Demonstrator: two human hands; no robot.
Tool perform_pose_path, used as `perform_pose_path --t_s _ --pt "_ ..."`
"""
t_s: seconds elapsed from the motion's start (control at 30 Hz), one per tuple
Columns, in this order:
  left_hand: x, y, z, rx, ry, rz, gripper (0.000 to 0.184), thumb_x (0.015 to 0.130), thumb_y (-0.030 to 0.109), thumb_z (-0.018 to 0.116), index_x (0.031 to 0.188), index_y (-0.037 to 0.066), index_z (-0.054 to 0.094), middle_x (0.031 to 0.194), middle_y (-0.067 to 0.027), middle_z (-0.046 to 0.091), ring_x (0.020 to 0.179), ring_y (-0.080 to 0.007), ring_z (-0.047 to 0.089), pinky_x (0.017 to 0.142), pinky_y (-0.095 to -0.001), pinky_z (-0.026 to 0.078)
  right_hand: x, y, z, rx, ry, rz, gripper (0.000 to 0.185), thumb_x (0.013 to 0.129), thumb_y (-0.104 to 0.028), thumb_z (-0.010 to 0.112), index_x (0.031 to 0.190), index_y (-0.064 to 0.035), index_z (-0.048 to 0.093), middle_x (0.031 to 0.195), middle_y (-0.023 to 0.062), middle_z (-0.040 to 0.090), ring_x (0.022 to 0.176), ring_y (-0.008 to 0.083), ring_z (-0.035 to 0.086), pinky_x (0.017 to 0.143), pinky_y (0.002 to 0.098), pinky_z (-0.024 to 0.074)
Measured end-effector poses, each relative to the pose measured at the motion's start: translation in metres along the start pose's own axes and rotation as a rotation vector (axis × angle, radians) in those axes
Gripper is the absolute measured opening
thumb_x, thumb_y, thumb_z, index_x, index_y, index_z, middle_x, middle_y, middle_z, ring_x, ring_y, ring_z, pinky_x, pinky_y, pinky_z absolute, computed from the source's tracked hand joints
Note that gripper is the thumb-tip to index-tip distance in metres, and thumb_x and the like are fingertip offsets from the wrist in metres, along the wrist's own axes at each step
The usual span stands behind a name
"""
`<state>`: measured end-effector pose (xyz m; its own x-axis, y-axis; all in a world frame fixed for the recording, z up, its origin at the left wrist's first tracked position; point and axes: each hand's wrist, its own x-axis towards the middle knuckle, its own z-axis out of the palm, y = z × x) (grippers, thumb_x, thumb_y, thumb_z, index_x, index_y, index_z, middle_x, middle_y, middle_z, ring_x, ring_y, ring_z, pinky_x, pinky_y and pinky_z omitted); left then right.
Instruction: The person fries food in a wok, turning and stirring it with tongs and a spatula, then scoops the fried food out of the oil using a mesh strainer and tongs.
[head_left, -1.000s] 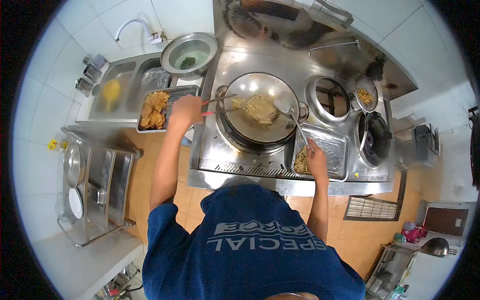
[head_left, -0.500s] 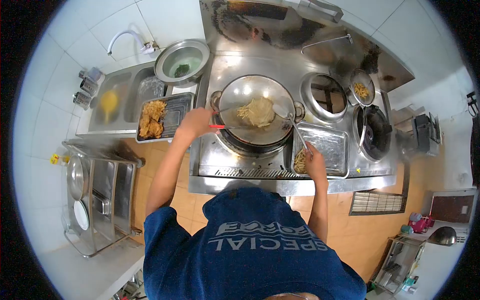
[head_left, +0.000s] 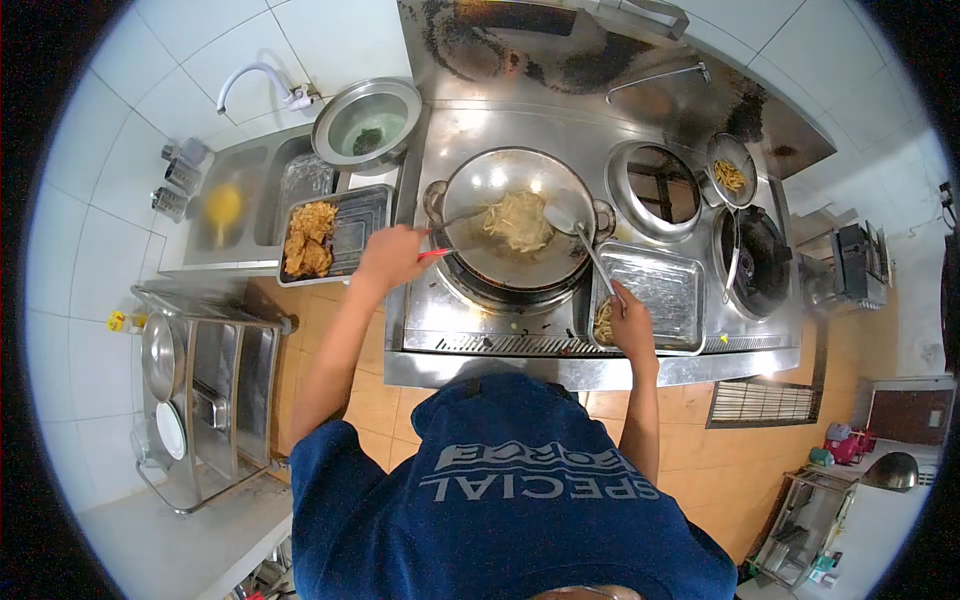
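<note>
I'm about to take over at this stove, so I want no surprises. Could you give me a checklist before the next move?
1. Left hand grips the red-handled, two-armed metal utensil: ok.
2. Right hand grips the long-handled silver metal spatula: ok.
3. Pale-yellow strips of food lie inside the round, two-handled silver wok: ok.
4. Rectangular, shiny metal tray beside the wok has bare space: ok, with some strips in its near-left corner.
5. Burner flame under the wok: cannot tell, hidden.
</note>
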<state>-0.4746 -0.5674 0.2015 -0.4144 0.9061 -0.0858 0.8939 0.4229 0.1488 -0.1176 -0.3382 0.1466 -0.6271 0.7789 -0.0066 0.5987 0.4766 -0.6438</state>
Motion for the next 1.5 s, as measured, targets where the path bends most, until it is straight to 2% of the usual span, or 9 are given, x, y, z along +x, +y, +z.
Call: perform_pose_path --t_s 0.2,0.33,0.47,0.53,0.73,0.93,1.2,1.4,1.5 --pt "0.030 0.027 0.033 -0.149 0.034 0.047 0.040 0.083 0.042 0.070 0.102 0.007 0.071 0.079 -0.0199 0.068 0.077 -0.0385 0.068 0.069 -0.0484 0.054 -0.005 -0.003 -0.007 0.003 -0.003 0.045 0.034 0.097 -0.014 0.053 0.129 -0.0070 0.061 0.112 0.0275 0.064 0.104 0.0444 0.062 0.087 0.0462 0.0498" --pt "0.034 0.032 0.034 -0.031 -0.028 -0.005 0.033 0.084 0.039 0.069 0.098 0.010 0.072 0.075 -0.0191 0.068 0.073 -0.0377 0.067 0.067 -0.0479 0.054 -0.009 -0.008 -0.016 -0.020 0.004 0.089 0.034 0.098 -0.014 0.051 0.129 -0.0060 0.060 0.113 0.0283 0.064 0.106 0.0450 0.062 0.088 0.0445 0.0500" --pt "0.003 0.011 0.026 -0.091 0.120 -0.025 0.031 0.084 0.037 0.069 0.093 0.008 0.073 0.073 -0.0202 0.067 0.071 -0.0393 0.067 0.066 -0.0487 0.054 -0.013 -0.023 -0.028 -0.013 -0.046 0.222 0.034 0.098 -0.014 0.052 0.129 -0.0064 0.060 0.113 0.0285 0.064 0.107 0.0453 0.061 0.088 0.0445 0.0502" --pt "-0.019 0.007 0.012 -0.093 0.143 -0.052 0.033 0.083 0.036 0.071 0.090 0.004 0.073 0.074 -0.0219 0.067 0.073 -0.0406 0.067 0.067 -0.0498 0.054 -0.013 -0.012 -0.022 0.017 0.028 0.109 0.035 0.096 -0.012 0.052 0.130 -0.0107 0.060 0.099 0.0313 0.064 0.094 0.0475 0.063 0.078 0.0492 0.0494" --pt "-0.069 0.009 -0.022 -0.084 0.173 -0.180 0.036 0.083 0.038 0.072 0.095 0.005 0.071 0.066 -0.0192 0.066 0.068 -0.0396 0.067 0.064 -0.0488 0.054 -0.004 0.005 -0.007 -0.025 0.104 -0.092 0.035 0.095 -0.011 0.053 0.130 -0.0116 0.061 0.093 0.0317 0.063 0.088 0.0474 0.063 0.074 0.0504 0.0494" --pt "-0.054 0.032 -0.007 -0.119 0.209 -0.201 0.044 0.081 0.038 0.074 0.108 0.004 0.067 0.071 -0.0214 0.067 0.068 -0.0396 0.067 0.063 -0.0472 0.055 0.004 -0.010 -0.014 -0.096 0.011 0.058 0.037 0.094 -0.013 0.054 0.130 -0.0167 0.061 0.086 0.0306 0.063 0.082 0.0481 0.062 0.071 0.0541 0.0484" --pt "0.007 0.060 0.029 -0.112 0.082 -0.126 0.038 0.082 0.038 0.072 0.098 0.005 0.066 0.075 -0.0224 0.066 0.074 -0.0417 0.068 0.066 -0.0511 0.055 0.008 -0.006 -0.010 -0.198 0.032 0.014 0.037 0.094 -0.014 0.054 0.129 -0.0180 0.062 0.081 0.0305 0.063 0.078 0.0485 0.063 0.070 0.0555 0.0490" --pt "0.028 0.072 0.039 -0.194 0.153 -0.069 0.026 0.084 0.032 0.070 0.098 0.010 0.067 0.075 -0.0200 0.067 0.074 -0.0414 0.067 0.066 -0.0514 0.054 0.007 -0.010 -0.008 -0.183 0.048 0.002 0.036 0.094 -0.015 0.054 0.129 -0.0145 0.062 0.084 0.0301 0.064 0.079 0.0479 0.063 0.071 0.0544 0.0492" --pt "0.015 0.071 0.026 -0.183 0.131 -0.129 0.025 0.086 0.028 0.069 0.095 0.006 0.066 0.078 -0.0203 0.068 0.077 -0.0397 0.068 0.067 -0.0496 0.054 0.009 -0.007 -0.008 -0.163 0.052 -0.001 0.037 0.093 -0.014 0.053 0.129 -0.0155 0.061 0.082 0.0315 0.063 0.078 0.0488 0.063 0.070 0.0563 0.0484"
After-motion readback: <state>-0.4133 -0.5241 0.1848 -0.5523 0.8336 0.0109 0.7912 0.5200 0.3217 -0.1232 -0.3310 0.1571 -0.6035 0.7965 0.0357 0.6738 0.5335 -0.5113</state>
